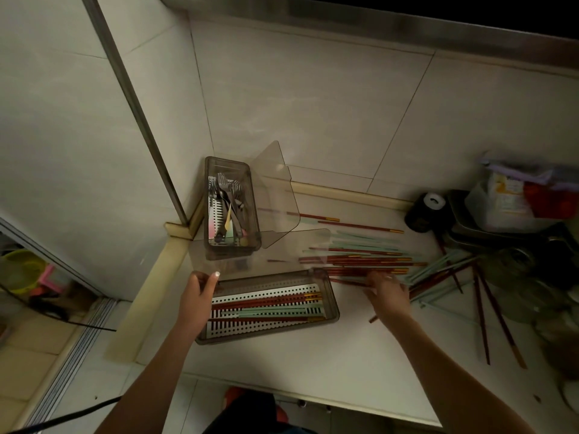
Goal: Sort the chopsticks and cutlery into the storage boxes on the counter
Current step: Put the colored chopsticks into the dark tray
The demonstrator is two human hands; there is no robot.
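A long smoky plastic storage box [332, 303] lies near the counter's front, with several red and pale green chopsticks on its perforated white tray. My left hand [195, 300] grips its left end, thumb on the rim. My right hand [388, 292], blurred, is closed around a red chopstick beside the box's right end. A heap of loose red and green chopsticks [366, 256] lies just behind that hand. Further back, a second box [230, 247] holds forks and other cutlery. Both boxes' clear lids [275, 195] stand raised.
More chopsticks [482, 311] are strewn to the right, some leaning on stacked metal trays and dishes [501, 242]. A dark jar [424, 211] and a plastic container with bags [507, 198] stand at the back right. Tiled walls close the corner; the counter edge runs along the front.
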